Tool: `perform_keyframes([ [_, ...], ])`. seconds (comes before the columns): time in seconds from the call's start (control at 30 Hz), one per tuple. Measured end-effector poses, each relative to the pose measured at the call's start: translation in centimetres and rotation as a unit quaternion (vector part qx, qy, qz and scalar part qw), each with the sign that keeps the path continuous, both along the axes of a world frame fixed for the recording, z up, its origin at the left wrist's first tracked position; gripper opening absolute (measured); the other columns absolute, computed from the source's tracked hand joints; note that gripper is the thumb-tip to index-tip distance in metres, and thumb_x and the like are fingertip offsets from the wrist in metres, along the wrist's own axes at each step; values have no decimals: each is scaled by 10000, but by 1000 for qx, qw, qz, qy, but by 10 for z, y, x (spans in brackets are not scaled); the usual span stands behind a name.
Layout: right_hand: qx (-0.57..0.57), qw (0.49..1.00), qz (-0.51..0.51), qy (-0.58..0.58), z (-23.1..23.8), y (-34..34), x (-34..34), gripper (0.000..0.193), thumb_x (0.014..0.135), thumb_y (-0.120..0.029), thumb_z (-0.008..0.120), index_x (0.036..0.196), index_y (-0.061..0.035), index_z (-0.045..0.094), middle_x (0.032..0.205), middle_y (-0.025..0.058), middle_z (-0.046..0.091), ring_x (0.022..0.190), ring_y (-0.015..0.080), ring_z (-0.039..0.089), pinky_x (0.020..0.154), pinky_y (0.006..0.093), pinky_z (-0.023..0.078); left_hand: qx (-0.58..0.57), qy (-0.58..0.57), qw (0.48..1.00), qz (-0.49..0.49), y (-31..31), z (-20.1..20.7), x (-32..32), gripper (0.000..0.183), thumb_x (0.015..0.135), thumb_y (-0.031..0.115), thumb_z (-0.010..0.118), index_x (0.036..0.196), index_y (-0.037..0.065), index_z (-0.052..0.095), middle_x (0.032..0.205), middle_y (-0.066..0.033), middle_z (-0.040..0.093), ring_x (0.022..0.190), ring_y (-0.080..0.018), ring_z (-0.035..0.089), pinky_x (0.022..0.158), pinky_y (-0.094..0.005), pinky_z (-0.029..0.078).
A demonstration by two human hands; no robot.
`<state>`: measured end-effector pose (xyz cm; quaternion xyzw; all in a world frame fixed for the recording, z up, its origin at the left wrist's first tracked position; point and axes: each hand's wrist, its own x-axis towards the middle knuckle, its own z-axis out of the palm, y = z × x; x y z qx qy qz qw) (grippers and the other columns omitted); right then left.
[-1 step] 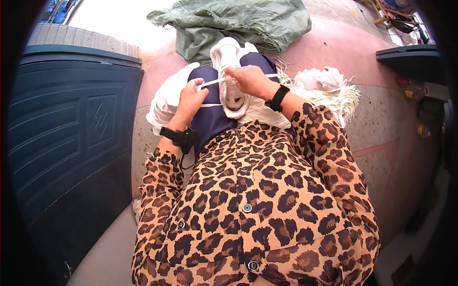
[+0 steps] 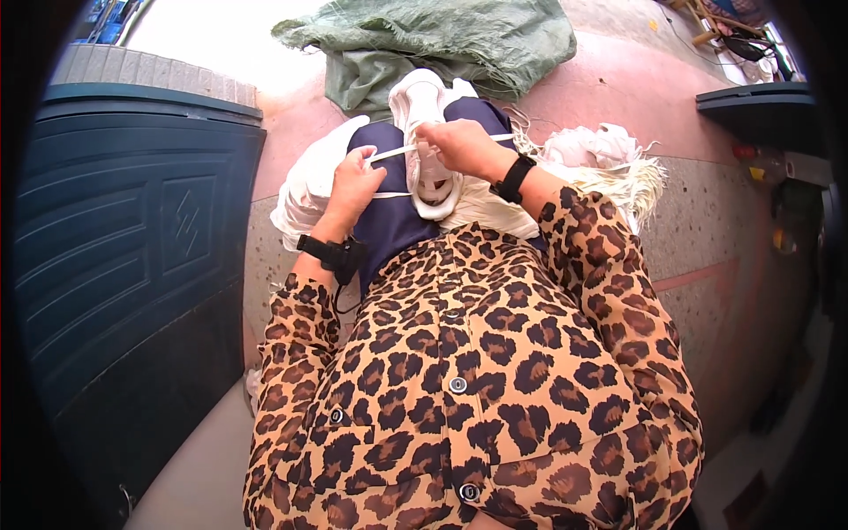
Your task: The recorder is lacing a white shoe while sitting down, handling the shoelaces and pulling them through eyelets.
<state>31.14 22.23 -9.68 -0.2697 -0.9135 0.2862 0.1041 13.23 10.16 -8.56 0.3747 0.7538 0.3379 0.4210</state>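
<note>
A white shoe upper (image 2: 420, 99) lies lengthwise between my thighs, its hollow opening toward me. A flat white shoelace (image 2: 394, 154) stretches across it between my hands. My left hand (image 2: 355, 184), left of the shoe, pinches the lace between thumb and fingers. Over the middle of the shoe, my right hand (image 2: 464, 147) is closed around the lace at the eyelet area; its fingertips are partly hidden. More lace runs out to the right past that hand, and another strand crosses my left thigh lower down.
White shoe pieces (image 2: 305, 190) are stacked at my left leg. On my right lie more white pieces (image 2: 587, 146) and a bundle of cream laces (image 2: 640, 185). A green woven sack (image 2: 450, 44) is spread ahead. A dark blue door panel (image 2: 132, 203) stands at left.
</note>
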Motion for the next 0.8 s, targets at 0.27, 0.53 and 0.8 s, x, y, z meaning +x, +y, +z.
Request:
perform_keyframes([
  [0.27, -151, 985, 82, 23, -4, 24, 12, 248, 658, -108, 557, 901, -54, 560, 784, 131, 598, 753, 298, 587, 664, 366, 459, 69, 237, 968, -50, 2, -10, 16, 302, 708, 123, 618, 992, 25, 583, 772, -172, 618, 698, -281, 610, 654, -345, 476],
  [0.53, -114, 990, 83, 24, -2, 24, 14, 229, 696, -113, 555, 920, -75, 584, 806, 126, 604, 779, 302, 584, 685, 363, 458, 58, 354, 923, -136, 13, -19, 21, 262, 729, 160, 623, 975, 74, 600, 774, -163, 614, 704, -319, 595, 627, -377, 473],
  [0.8, -217, 971, 93, 44, -3, 24, 17, 237, 676, -114, 541, 880, 3, 573, 760, 138, 600, 744, 244, 590, 687, 327, 457, 55, 223, 962, -148, 22, -13, 10, 213, 784, 229, 561, 739, 31, 624, 641, -175, 590, 627, -285, 592, 591, -367, 449],
])
